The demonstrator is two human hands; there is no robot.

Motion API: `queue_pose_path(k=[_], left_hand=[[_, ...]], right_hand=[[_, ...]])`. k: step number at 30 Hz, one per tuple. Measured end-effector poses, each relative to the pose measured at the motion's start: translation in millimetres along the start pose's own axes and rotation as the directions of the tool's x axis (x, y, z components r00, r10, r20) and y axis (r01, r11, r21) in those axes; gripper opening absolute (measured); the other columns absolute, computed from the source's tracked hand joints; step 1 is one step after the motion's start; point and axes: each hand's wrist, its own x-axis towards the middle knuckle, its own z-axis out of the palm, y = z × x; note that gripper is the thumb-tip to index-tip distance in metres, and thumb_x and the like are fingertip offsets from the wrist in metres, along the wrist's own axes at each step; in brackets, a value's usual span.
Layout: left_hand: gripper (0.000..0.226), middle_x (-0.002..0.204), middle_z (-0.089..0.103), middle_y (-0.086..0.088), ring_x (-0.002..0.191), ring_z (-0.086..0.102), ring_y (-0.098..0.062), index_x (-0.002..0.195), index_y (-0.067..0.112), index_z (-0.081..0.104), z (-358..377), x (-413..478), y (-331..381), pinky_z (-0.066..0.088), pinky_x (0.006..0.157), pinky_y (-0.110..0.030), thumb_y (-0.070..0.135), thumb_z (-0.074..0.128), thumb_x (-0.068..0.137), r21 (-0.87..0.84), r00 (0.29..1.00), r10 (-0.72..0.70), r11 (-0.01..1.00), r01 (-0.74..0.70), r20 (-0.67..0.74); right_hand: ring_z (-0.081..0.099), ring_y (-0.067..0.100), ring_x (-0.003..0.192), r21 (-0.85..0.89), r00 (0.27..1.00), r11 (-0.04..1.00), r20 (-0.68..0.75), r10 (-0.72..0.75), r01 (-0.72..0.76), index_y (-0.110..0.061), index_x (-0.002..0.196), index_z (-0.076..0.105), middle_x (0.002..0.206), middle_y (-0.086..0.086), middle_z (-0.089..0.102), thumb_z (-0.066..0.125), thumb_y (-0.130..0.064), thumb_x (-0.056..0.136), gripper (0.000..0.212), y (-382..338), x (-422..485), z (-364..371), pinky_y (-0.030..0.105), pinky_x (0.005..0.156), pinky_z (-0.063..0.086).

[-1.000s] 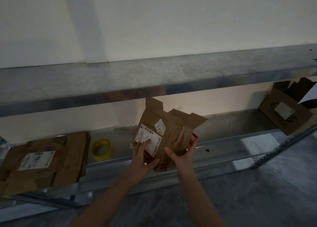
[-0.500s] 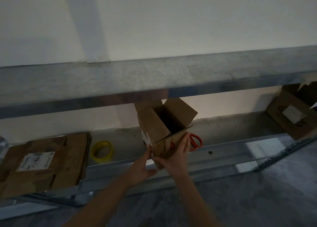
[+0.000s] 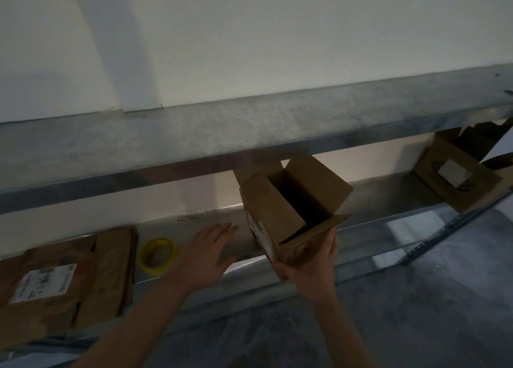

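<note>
A small brown cardboard box [image 3: 273, 217] with its top flaps open and a white label on its left side is held tilted over the front of the lower metal shelf [image 3: 372, 228]. My right hand [image 3: 311, 267] grips its bottom right corner from below. My left hand [image 3: 208, 252] is off the box, fingers straight and spread, palm down over the shelf between the box and a yellow tape roll [image 3: 157, 256]. The box's inside looks dark and I see nothing in it.
Flattened cardboard boxes [image 3: 66, 278] with a white label lie at the left of the shelf. Another open box [image 3: 455, 176] stands at the far right. The upper metal shelf [image 3: 222, 134] overhangs just above the held box. Grey floor lies below.
The folded box was opened into shape and turned upright. My left hand let go of it and moved left over the shelf. The red-handled scissors behind the box are no longer visible.
</note>
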Motion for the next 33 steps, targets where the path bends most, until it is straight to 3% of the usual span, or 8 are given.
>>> queue_pose_path(k=[4, 8, 13, 19, 22, 26, 30, 33], left_hand=[[0.067, 0.158, 0.019, 0.01, 0.143, 0.021, -0.014, 0.15, 0.038, 0.016, 6, 25, 37, 0.016, 0.118, -0.036, 0.057, 0.045, 0.093, -0.015, 0.999, 0.045, 0.999, -0.045, -0.001], [0.065, 0.154, 0.031, 0.008, 0.139, 0.031, -0.015, 0.148, 0.035, 0.026, 22, 54, 93, 0.022, 0.118, -0.037, 0.057, 0.046, 0.09, 0.011, 0.985, 0.169, 0.986, -0.169, -0.026], [0.061, 0.152, 0.034, 0.008, 0.137, 0.034, -0.015, 0.145, 0.033, 0.033, 44, 92, 174, 0.021, 0.113, -0.028, 0.051, 0.051, 0.09, -0.016, 0.964, 0.261, 0.965, -0.262, -0.048], [0.067, 0.158, 0.017, 0.006, 0.143, 0.019, -0.013, 0.152, 0.027, 0.019, 90, 132, 297, 0.018, 0.116, -0.032, 0.054, 0.042, 0.095, 0.007, 0.976, 0.215, 0.977, -0.215, -0.021], [0.07, 0.157, 0.019, 0.004, 0.142, 0.022, -0.012, 0.152, 0.024, 0.018, 108, 148, 358, 0.017, 0.116, -0.024, 0.048, 0.05, 0.094, -0.183, 0.984, 0.177, 0.967, -0.175, -0.004], [0.077, 0.158, 0.015, 0.004, 0.143, 0.02, -0.011, 0.152, 0.022, 0.015, 129, 174, 431, 0.014, 0.112, -0.015, 0.04, 0.06, 0.092, -0.544, 0.993, 0.11, 0.836, -0.068, 0.046], [0.088, 0.156, 0.021, 0.006, 0.141, 0.027, -0.014, 0.152, 0.027, 0.015, 144, 211, 483, 0.027, 0.116, -0.039, 0.052, 0.063, 0.082, -0.763, 0.995, -0.061, 0.638, 0.102, 0.082], [0.083, 0.149, 0.033, 0.011, 0.135, 0.036, -0.008, 0.146, 0.038, 0.02, 160, 241, 504, 0.036, 0.11, -0.033, 0.044, 0.069, 0.08, -0.891, 0.984, -0.138, 0.424, 0.163, 0.115]], right_hand=[[0.014, 0.011, 0.142, 0.014, 0.997, 1.0, -0.074, 0.023, -0.022, -0.041, 0.152, -0.012, 0.158, -0.014, 0.003, 0.1, -0.032, 0.039, 0.159, 10, 7, -46, 0.045, 0.11, 0.026], [0.009, -0.008, 0.131, -0.001, 0.989, 0.999, -0.142, 0.031, -0.032, -0.042, 0.152, -0.01, 0.156, -0.019, 0.005, 0.099, -0.032, 0.039, 0.158, 32, 13, -102, 0.043, 0.11, 0.023], [0.011, 0.021, 0.147, 0.009, 0.973, 0.996, -0.215, 0.089, -0.089, -0.048, 0.15, -0.012, 0.157, -0.013, 0.005, 0.099, -0.035, 0.037, 0.159, 71, 27, -183, 0.055, 0.113, 0.026], [0.011, 0.01, 0.143, -0.035, 0.985, 0.998, -0.168, 0.051, -0.058, -0.044, 0.151, -0.011, 0.156, -0.017, 0.005, 0.099, -0.042, 0.036, 0.159, 133, 69, -302, 0.045, 0.113, 0.024], [0.012, 0.005, 0.141, -0.04, 0.992, 0.998, -0.117, 0.046, -0.051, -0.045, 0.151, -0.011, 0.156, -0.015, 0.007, 0.099, -0.044, 0.035, 0.159, 154, 96, -343, 0.041, 0.113, 0.023], [0.011, 0.012, 0.145, 0.005, 0.994, 0.999, -0.091, 0.054, -0.053, -0.045, 0.15, -0.013, 0.157, -0.013, 0.003, 0.099, -0.041, 0.036, 0.16, 174, 132, -370, 0.04, 0.115, 0.022], [0.011, 0.009, 0.144, 0.014, 0.995, 0.999, -0.092, 0.045, -0.044, -0.036, 0.153, -0.014, 0.159, -0.006, 0.003, 0.099, -0.037, 0.042, 0.158, 192, 172, -380, 0.032, 0.112, 0.02], [0.009, 0.002, 0.141, 0.041, 0.998, 0.999, -0.054, 0.021, -0.019, -0.036, 0.153, -0.015, 0.159, -0.007, -0.001, 0.095, -0.039, 0.05, 0.15, 208, 199, -383, 0.039, 0.113, 0.025]])
